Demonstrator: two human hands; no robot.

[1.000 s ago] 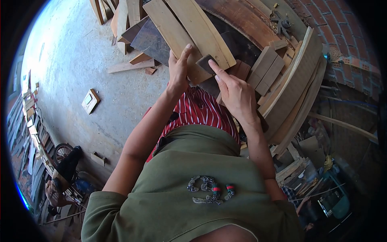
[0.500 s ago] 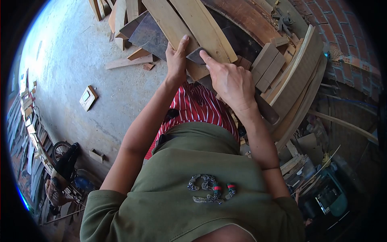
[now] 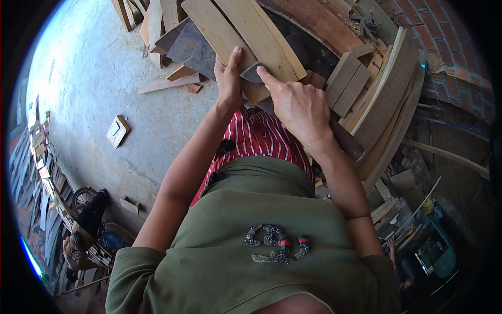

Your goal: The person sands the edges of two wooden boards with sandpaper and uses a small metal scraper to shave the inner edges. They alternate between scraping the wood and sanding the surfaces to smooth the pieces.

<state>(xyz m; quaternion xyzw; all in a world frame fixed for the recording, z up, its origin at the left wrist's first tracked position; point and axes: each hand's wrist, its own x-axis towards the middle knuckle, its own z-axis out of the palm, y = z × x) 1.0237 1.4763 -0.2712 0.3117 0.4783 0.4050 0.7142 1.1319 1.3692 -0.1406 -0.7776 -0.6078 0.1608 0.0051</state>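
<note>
My left hand (image 3: pixel 228 78) is closed around the edge of a pale wooden board (image 3: pixel 215 30), its thumb lying on the top face. In my right hand (image 3: pixel 300 107) is a knife with a dark, broad blade (image 3: pixel 252 73) and a thick brown handle (image 3: pixel 347 141). The right index finger presses along the blade, which lies against the board's near end. A second pale board (image 3: pixel 264 37) lies alongside the first. The handle's middle is hidden behind my right hand and wrist.
Brown wooden blocks (image 3: pixel 346 83) and long curved planks (image 3: pixel 389 89) are stacked at the right, before a brick wall (image 3: pixel 436 44). Wood offcuts (image 3: pixel 170 82) lie on the concrete floor (image 3: pixel 89 94). A small block (image 3: pixel 118 131) and a bicycle wheel (image 3: pixel 83 200) are at left.
The knife blade has shifted slightly left and up along the board's end. Both hands keep their holds, and the whole view has tilted slightly.
</note>
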